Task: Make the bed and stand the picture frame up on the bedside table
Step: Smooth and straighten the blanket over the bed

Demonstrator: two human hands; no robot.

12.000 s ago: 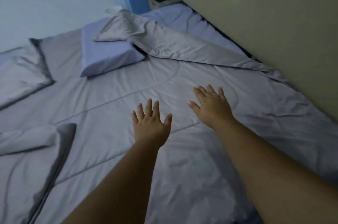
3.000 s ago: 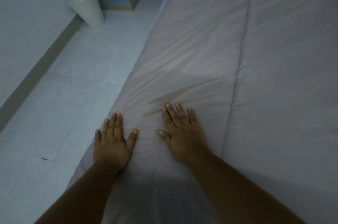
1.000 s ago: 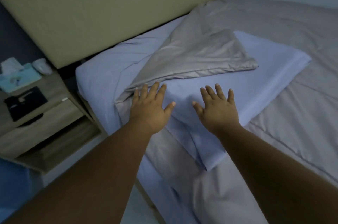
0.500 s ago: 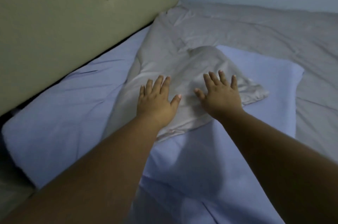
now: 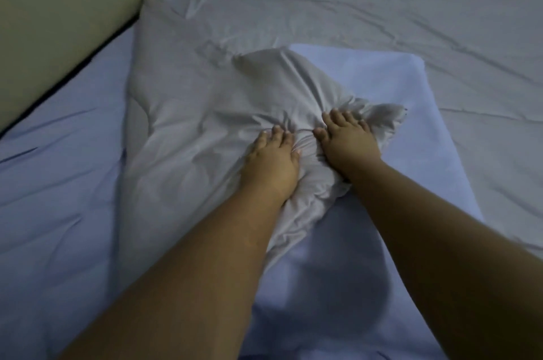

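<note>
Blanket [image 5: 188, 112] corner over pillow [image 5: 382, 86]

A: What sort of place is this?
B: A bedroom: a padded beige headboard [image 5: 58, 21], a lavender fitted sheet [image 5: 53, 183], a lavender rectangular pillow [image 5: 411, 112], a rumpled grey quilt [image 5: 352, 15].

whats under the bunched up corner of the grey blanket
The grey blanket corner, gripped by the left hand and right hand, lies on a lilac pillow. The pillow's covered part cannot be seen.
</note>
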